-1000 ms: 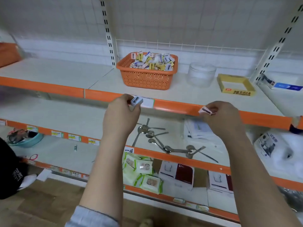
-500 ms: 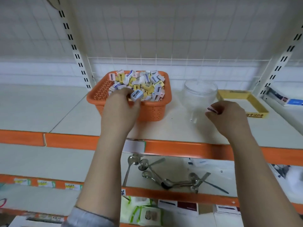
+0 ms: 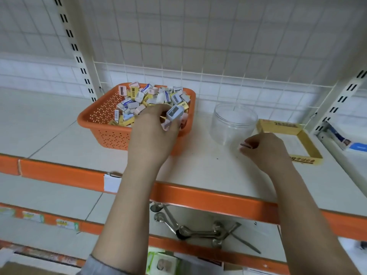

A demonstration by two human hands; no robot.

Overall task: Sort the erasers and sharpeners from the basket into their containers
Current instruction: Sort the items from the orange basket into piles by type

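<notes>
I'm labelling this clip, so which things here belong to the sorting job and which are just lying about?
Job:
orange basket of erasers and sharpeners
grey sharpener held by left hand
small pink piece pinched by right hand
clear jar
yellow box

Lying about:
spoons on lower shelf
blue-and-white packet

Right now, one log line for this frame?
left hand: holds grey sharpener over basket | right hand: pinches small item beside jar

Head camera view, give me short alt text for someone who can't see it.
A person's left hand holds a grey sharpener over an orange basket of erasers and sharpeners, while the right hand pinches a small item beside a clear jar and a yellow tray.
</notes>
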